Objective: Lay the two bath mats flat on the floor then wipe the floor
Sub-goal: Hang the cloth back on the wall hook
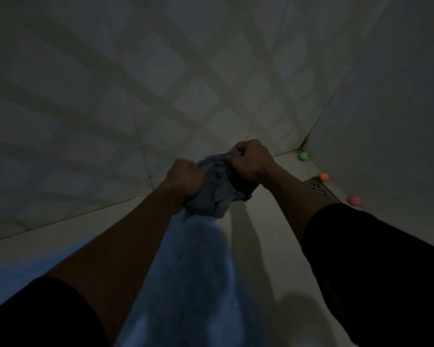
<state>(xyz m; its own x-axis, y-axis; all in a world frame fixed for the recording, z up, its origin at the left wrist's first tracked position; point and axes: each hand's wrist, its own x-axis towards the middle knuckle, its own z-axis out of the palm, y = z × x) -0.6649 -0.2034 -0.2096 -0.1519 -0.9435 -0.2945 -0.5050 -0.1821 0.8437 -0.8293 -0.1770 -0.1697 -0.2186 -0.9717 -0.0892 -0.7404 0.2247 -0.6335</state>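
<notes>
A crumpled grey-blue cloth (218, 191) is bunched between both hands, held out in front of me above the floor. My left hand (183, 177) grips its left side in a fist. My right hand (252, 159) grips the upper right end, fingers curled round the fabric. Below the hands a blue-lit patch (198, 271) runs along the pale floor; in the dim light I cannot tell whether it is a bath mat. Both forearms wear dark sleeves pushed up.
Tiled walls meet in a corner at the right. Near that corner lie a green ball (303, 156), an orange ball (323, 176) and a pink ball (355, 200) beside a metal floor drain (320, 187). The room is dim.
</notes>
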